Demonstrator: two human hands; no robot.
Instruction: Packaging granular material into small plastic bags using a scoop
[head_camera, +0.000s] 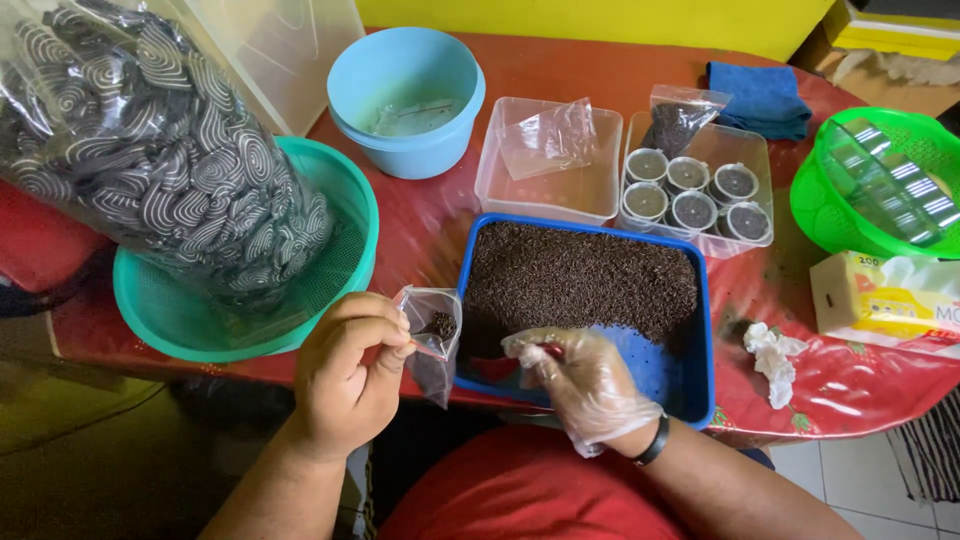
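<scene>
My left hand pinches a small clear plastic bag open at the near-left corner of a blue tray; a little dark grain lies inside the bag. My right hand, in a thin clear glove, is closed on what looks like a small red scoop, mostly hidden, low in the tray's near-left corner. Dark brown grains fill the far part of the tray.
A teal colander holds a big clear bag of patterned pieces at left. Behind stand a light blue bowl, a clear box with bags, a clear box of small filled cups, a blue cloth, a green basket, a tissue box.
</scene>
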